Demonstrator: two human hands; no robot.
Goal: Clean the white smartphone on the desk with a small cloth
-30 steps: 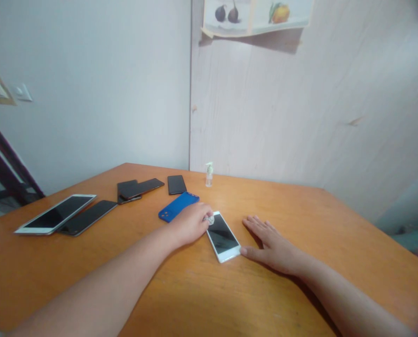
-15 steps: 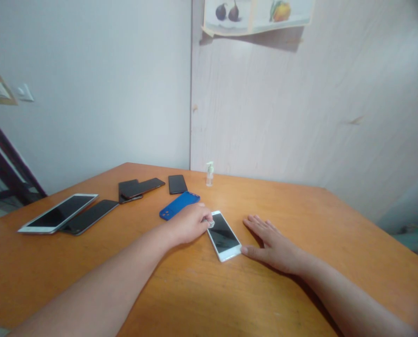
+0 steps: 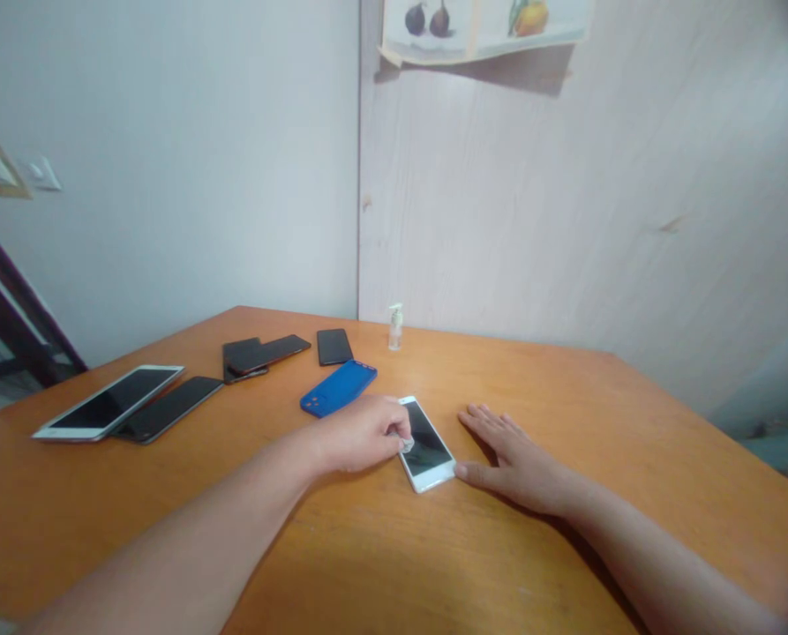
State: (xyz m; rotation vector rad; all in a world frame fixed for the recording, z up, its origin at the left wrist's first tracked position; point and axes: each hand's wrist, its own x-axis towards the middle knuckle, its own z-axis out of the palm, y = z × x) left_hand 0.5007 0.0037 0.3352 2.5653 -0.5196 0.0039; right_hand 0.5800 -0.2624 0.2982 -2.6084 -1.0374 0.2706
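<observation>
A white smartphone (image 3: 431, 445) lies face up on the table, its dark screen partly covered by my left hand (image 3: 367, 434). The fingers of that hand are closed on a small crumpled whitish wipe (image 3: 407, 444), which touches the left side of the screen. My right hand (image 3: 513, 463) rests flat on the wood with fingers spread, its thumb tip against the phone's lower right corner. Just behind my left hand lies a blue phone case (image 3: 339, 388).
On the wooden table (image 3: 532, 564), a white tablet (image 3: 69, 432) and a dark phone (image 3: 178, 408) lie at the left. Two overlapping dark phones (image 3: 271, 353) and another black phone (image 3: 334, 347) are farther back. A small pump bottle (image 3: 395, 328) stands near the wall.
My left hand has slid the wipe toward me and slightly right along the phone's screen. The phone and my right hand stay in place.
</observation>
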